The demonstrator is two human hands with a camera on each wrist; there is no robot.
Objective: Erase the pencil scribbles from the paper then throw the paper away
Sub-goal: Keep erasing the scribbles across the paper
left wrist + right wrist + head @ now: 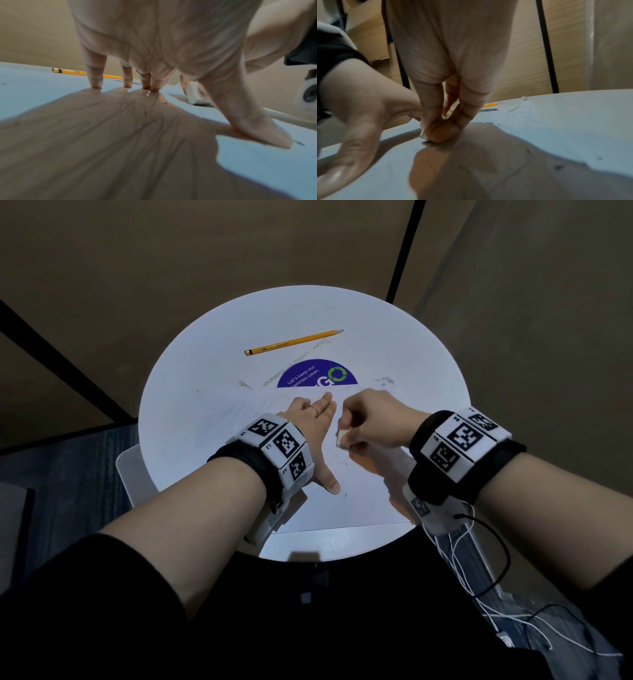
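Your left hand (313,419) lies flat, fingers straight, pressing the paper (346,508) onto the round table (411,344). Your right hand (373,419) pinches the eraser (341,438) against the paper.

One paper (342,505), one eraser (342,438), one pencil (294,342), two hands (317,419).

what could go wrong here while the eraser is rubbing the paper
The right hand rubs the eraser close beside the left hand, which presses the paper flat; a hard stroke away from that hand could crumple or tear the sheet. Faint scribbles to the left of the left hand could be missed. The pencil lies loose on the round table and might roll if bumped.
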